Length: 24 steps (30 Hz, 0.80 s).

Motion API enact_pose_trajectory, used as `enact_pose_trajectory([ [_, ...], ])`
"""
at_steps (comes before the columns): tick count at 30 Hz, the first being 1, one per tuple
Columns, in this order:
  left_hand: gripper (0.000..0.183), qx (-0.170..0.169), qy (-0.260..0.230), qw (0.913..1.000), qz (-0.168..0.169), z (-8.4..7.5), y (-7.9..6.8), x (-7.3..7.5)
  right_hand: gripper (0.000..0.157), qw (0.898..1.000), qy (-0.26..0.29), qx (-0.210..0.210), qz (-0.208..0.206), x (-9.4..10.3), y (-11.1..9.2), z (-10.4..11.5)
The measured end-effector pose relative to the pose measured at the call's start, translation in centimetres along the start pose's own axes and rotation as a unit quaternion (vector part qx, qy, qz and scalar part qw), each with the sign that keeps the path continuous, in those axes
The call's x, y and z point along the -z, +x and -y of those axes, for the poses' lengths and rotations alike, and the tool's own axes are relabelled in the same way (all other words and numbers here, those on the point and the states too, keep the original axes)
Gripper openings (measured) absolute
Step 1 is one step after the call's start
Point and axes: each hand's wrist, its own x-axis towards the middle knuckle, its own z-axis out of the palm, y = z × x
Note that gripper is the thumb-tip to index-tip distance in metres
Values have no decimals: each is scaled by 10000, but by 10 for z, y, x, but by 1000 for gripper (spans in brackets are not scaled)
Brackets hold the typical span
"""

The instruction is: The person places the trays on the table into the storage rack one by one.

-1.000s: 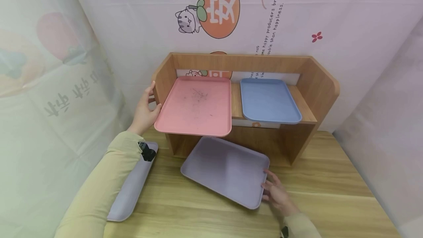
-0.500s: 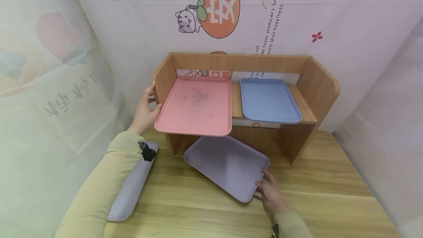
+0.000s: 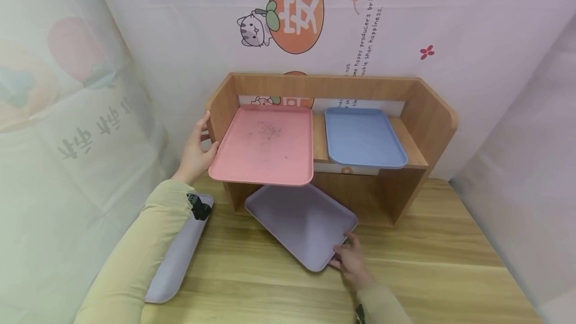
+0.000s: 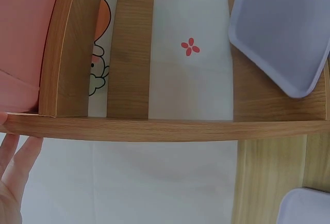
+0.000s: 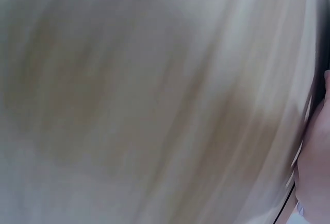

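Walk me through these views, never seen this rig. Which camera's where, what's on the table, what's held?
There is no machine: a person works with a bare left hand and right hand. The head picture comes from a camera on the person's head, looking forward and down; the other two come from wrist cameras.

On the table stands a wooden shelf, with a pink tray and a blue tray on its upper board. A purple tray lies partly hidden by the left sleeve.

The left hand grips the shelf's left side. The right hand holds a second purple tray, whose far end appears to reach into the lower level. The right wrist picture is mostly blur.
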Motion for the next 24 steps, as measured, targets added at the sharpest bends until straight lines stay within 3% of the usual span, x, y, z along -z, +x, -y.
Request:
enact_pose_trajectory([
  [10, 81, 121, -80, 9999, 60, 0, -1, 1, 62, 9998, 192, 25, 32, -25, -6, -2],
  [17, 81, 96, -34, 9999, 75, 0, 0, 1, 57, 9996, -187, 144, -167, -41, -14, -7],
  [24, 79, 77, 44, 10000, 33, -2, -1, -1, 62, 9995, -297, 87, -51, -38, -14, -4],
])
